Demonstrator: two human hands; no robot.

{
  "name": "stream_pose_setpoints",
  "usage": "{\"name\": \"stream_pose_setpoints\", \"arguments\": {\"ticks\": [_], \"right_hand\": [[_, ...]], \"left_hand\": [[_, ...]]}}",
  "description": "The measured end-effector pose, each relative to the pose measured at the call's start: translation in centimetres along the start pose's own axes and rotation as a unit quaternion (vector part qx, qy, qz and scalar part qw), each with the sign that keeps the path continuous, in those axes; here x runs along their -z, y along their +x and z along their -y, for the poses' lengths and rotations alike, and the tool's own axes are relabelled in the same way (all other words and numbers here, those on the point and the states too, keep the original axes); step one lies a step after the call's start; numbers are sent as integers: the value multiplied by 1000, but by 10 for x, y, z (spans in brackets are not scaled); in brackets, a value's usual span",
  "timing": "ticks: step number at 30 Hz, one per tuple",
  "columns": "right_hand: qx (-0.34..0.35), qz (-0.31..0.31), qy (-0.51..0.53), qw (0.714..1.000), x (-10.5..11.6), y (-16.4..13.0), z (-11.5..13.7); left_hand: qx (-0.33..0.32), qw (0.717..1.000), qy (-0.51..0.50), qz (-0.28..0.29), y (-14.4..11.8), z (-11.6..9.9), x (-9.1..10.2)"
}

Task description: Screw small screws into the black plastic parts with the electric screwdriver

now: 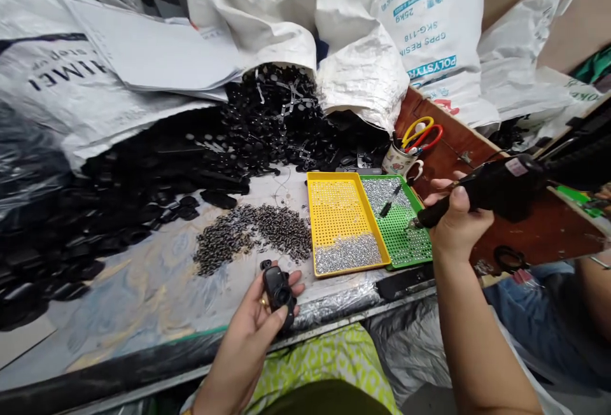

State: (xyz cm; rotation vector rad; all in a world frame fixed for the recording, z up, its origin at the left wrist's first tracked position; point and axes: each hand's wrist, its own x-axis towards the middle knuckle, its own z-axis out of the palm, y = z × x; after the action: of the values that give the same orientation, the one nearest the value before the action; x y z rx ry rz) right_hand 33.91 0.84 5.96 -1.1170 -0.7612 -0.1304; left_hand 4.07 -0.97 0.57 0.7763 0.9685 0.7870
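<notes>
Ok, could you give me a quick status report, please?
Left hand holds a black part. Right hand grips the electric screwdriver, tip over the green tray. Nothing blocking.

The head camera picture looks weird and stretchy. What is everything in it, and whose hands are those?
The camera sits on a person's head and looks down, so you see that person's own two hands. The left hand holds a small black plastic part. The right hand grips a black electric screwdriver, its tip over a green tray. Next to that is a yellow tray with little silver screws at its near end. On the table lies a heap of small dark metal bits and a big pile of black plastic parts spilling out of white sacks. A cup behind the trays holds scissors.
</notes>
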Motion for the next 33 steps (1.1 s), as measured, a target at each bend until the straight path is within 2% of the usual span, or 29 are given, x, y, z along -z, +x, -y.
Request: {"name": "stream_pose_setpoints", "arguments": {"ticks": [4, 7, 11, 13, 17, 20, 24, 33], "right_hand": [[-54, 32, 88, 994, -20, -21, 24], [-111, 86, 176, 974, -42, -47, 51], [-227, 203, 285, 909, -68, -86, 86], [-258, 253, 324, 874, -75, -103, 95], [-280, 297, 347, 844, -82, -123, 96], [-280, 307, 347, 841, -84, -129, 91], [-259, 298, 333, 856, -85, -134, 86], [-279, 318, 318, 849, -79, -138, 87]], "left_hand": [[-1, 1000, -10, 11, -2, 0, -1], [-8, 999, -25, 33, -1, 1, -1], [-28, 998, -43, 48, 2, 6, 2], [-41, 997, -50, 49, 3, 8, 3], [-66, 994, -56, 65, 3, 8, 4], [-84, 991, -62, 83, 3, 7, 4], [-85, 990, -73, 82, 3, 7, 3], [-83, 990, -78, 78, 1, 4, 3]]}}
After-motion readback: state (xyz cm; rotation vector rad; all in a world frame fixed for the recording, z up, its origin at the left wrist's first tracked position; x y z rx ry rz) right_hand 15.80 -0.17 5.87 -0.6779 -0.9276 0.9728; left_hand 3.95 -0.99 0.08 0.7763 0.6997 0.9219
